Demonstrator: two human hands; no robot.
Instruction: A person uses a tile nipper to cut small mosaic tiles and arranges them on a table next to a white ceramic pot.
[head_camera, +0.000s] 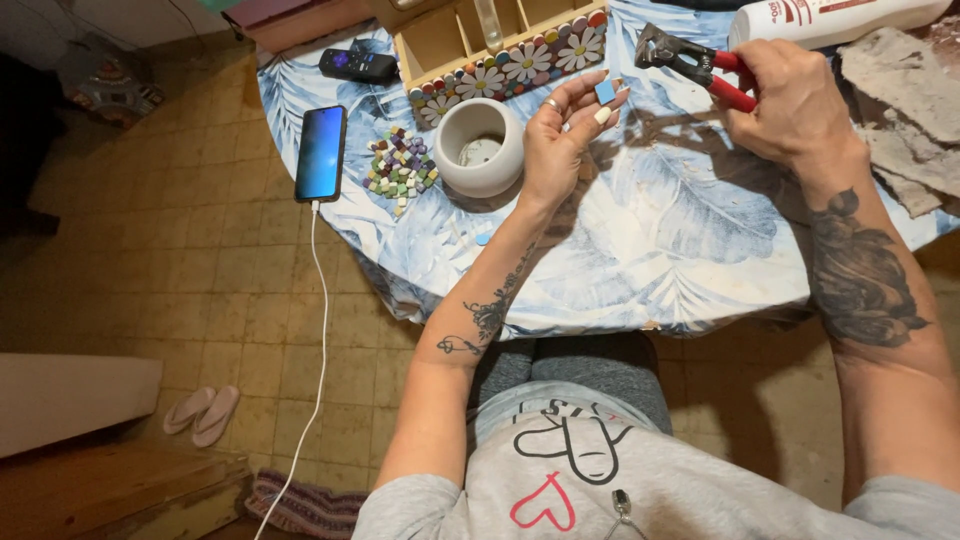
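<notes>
my left hand pinches a small blue tile, my right hand clasps red-handled nippers (jaws apart, tile uncut), loose mosaic tile pile waits beside white pot.

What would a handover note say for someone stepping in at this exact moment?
Left hand: pinches a small blue tile at its fingertips, above the table.
Right hand: grips red-handled nippers, jaws apart from the tile.
Nearby: white bowl, heap of mixed tile pieces, wooden tray with a daisy mosaic edge, all on the leaf-print tablecloth.
Done: tray edge partly covered in mosaic.
Left: the blue tile is not yet cut.
</notes>
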